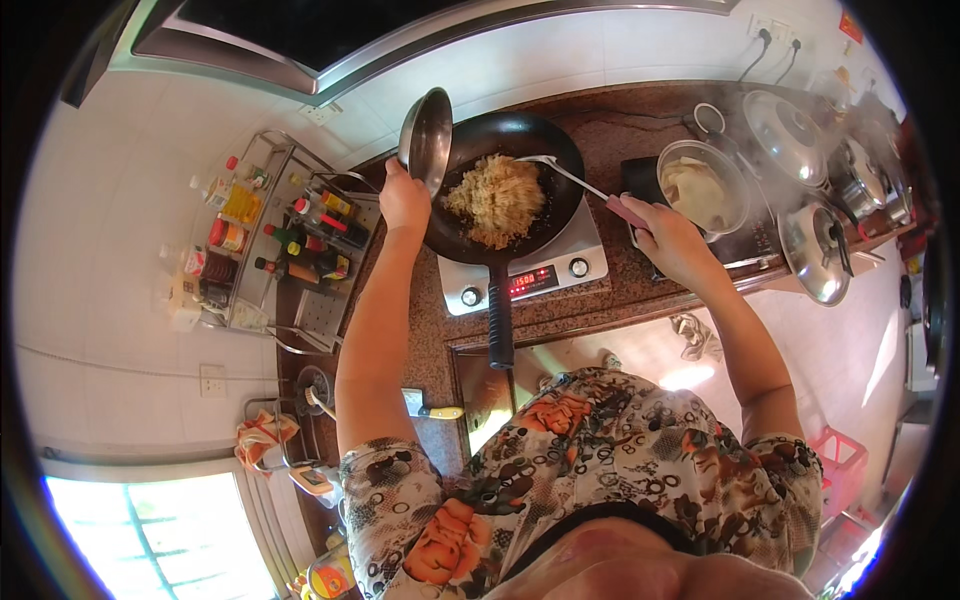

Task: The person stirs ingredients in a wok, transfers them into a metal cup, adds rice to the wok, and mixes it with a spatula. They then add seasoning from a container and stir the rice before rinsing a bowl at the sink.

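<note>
My left hand (406,196) grips a metal bowl (427,142), tipped on its side over the left edge of a black wok (559,150). Golden-brown crumbly food (499,201) lies heaped in the wok. The wok rests on a silver induction cooker (555,259) with a lit red display, its black handle (500,319) pointing towards me. In my right hand (671,241) is the pinkish handle of a metal spatula (577,178), whose blade reaches into the wok at the right of the food.
A steaming pot (705,187) with pale pieces stands to the right, near metal lids (814,251) and pots (859,180). Bottles fill a metal rack (262,165) on the left. A cleaver with a yellow handle (442,412) lies on the counter by my left arm. A range hood (330,82) hangs above.
</note>
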The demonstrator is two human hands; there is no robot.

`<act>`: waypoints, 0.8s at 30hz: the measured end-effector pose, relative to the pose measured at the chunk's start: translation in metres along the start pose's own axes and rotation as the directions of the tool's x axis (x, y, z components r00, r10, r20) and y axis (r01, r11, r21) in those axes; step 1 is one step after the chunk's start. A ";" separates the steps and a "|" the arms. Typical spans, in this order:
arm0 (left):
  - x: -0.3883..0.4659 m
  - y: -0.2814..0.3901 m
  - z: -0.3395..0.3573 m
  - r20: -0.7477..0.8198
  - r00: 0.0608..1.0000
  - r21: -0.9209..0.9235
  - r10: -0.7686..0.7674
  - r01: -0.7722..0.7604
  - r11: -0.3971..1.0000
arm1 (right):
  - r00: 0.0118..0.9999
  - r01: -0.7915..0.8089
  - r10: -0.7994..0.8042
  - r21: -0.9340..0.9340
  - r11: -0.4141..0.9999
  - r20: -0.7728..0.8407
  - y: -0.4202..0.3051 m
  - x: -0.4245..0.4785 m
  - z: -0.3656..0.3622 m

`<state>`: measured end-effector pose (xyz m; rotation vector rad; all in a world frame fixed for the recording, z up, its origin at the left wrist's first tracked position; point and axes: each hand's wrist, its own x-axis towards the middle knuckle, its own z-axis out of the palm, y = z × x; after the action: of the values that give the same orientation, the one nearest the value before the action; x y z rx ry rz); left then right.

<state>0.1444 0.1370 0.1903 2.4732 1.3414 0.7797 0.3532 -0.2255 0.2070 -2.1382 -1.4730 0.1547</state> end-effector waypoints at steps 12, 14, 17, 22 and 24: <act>-0.017 -0.020 0.015 0.114 0.982 -0.683 -0.152 0.188 0.705 | 0.996 0.092 -0.092 0.010 0.996 0.016 -0.001 0.004 -0.021; -0.030 -0.010 0.003 0.180 0.949 -0.853 -0.258 0.281 0.440 | 0.996 0.070 -0.069 -0.024 0.997 0.052 -0.007 0.003 -0.023; -0.049 -0.031 -0.012 0.335 0.866 -0.849 -0.371 0.448 0.279 | 0.985 0.156 -0.151 -0.055 0.986 0.079 -0.009 0.008 -0.016; -0.091 -0.045 -0.025 0.319 0.832 -0.916 -0.454 0.393 0.076 | 0.962 0.165 -0.088 -0.291 0.942 0.260 -0.025 0.060 0.014; -0.107 -0.052 -0.027 0.306 0.812 -0.927 -0.497 0.372 0.038 | 0.961 0.189 -0.116 -0.284 0.940 0.252 -0.023 0.081 0.038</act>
<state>0.0452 0.0761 0.1531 0.8695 0.9551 1.0945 0.3519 -0.1338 0.2022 -2.2943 -1.9013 0.1292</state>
